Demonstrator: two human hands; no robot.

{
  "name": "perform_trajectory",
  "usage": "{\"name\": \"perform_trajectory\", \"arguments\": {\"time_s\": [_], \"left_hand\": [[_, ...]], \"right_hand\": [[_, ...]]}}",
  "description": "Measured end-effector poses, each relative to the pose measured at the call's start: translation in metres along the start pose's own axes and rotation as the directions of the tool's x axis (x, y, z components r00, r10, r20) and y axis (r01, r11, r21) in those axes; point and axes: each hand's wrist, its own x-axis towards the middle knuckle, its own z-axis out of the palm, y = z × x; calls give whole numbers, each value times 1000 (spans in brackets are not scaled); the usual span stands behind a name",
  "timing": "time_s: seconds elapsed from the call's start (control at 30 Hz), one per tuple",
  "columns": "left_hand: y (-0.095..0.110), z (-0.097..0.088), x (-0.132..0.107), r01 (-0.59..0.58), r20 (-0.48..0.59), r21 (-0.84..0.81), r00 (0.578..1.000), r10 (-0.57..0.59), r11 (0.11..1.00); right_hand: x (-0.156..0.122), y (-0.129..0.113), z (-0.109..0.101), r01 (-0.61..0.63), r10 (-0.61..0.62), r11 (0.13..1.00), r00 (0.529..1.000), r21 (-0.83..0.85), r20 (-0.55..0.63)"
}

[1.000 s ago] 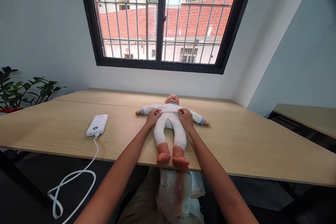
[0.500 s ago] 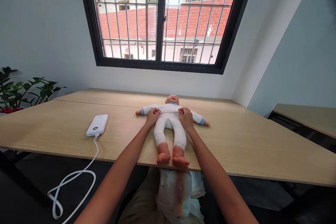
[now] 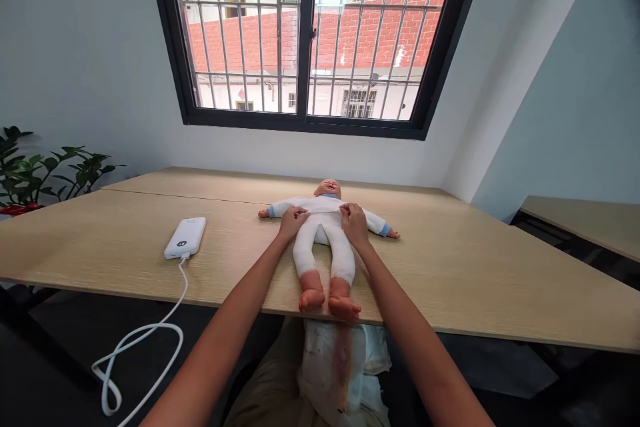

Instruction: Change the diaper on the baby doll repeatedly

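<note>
We see the main risk at the near edge of the table (image 3: 450, 267). The baby doll (image 3: 324, 240) lies on its back between our two hands, its head beyond our fingertips and its bare feet back toward our wrists, right at the table's lip. We judge that any tug on its white suit toward us could slide the legs over the edge and tip the doll onto the crumpled, stained diaper (image 3: 340, 363) in our lap below the forearms. A pull stronger on one side could also twist the doll, since its arms are spread loose beyond each hand. Well out to the outer side of our left hand (image 3: 293, 221) sits a white power bank (image 3: 185, 237), and its cable (image 3: 150, 333) hangs off the edge in a loop; a swinging left elbow might snag it. The left hand rests on the doll's side at the waist, fingers bent down onto the fabric, half closed. Our right hand (image 3: 354, 223) mirrors it on the opposite side, fingers likewise curled onto the cloth. We cannot tell whether either hand pinches a fold or merely presses.
</note>
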Motion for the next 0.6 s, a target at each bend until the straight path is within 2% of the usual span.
{"name": "perform_trajectory", "arguments": {"time_s": [0.6], "left_hand": [[9,0,-1,66,-43,-39,997,-68,997]], "right_hand": [[0,0,-1,-2,2,999,1000,-33,10]]}}
